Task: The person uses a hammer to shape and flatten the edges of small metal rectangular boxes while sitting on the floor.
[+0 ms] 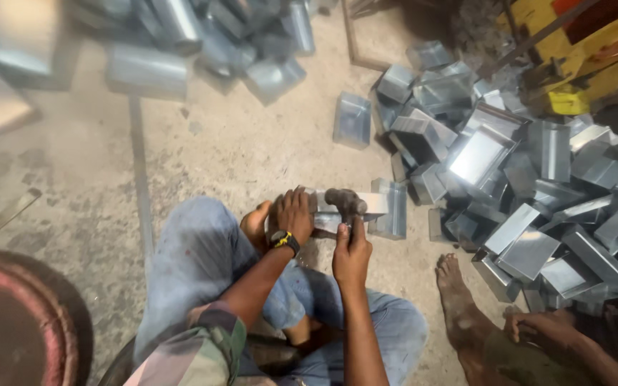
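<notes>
The box [355, 206] under work is a small folded sheet-metal piece, grey and shiny, its pale long side catching light toward 3 o'clock; it lies on the concrete floor [237, 150] at the centre of the view, just ahead of the person's knees. The left hand [293, 213], with a black and yellow watch [282, 239] on the wrist, lies flat-curled on the box's 9 o'clock end, pressing it down, fingers closed over the metal. The right hand [352, 251] sits at 6 o'clock from the box, wrapped tight round the handle of a hammer [345, 202] whose dark head rests on top of the box. A bare foot [255, 223] pokes out just beside the left hand at 9 o'clock. A second box [392, 209] stands touching the worked one at 3 o'clock. Farther toward 3 o'clock a big heap [523, 179] of like boxes crowds the floor, and another, blurred heap [202, 36] lies at 11 o'clock; a lone box [352, 119] sits at 12 o'clock. Open floor runs from 12 to 10 o'clock. Another person's foot [455, 282] and hand [538, 325] are at 4 o'clock, near the heap's edge.
</notes>
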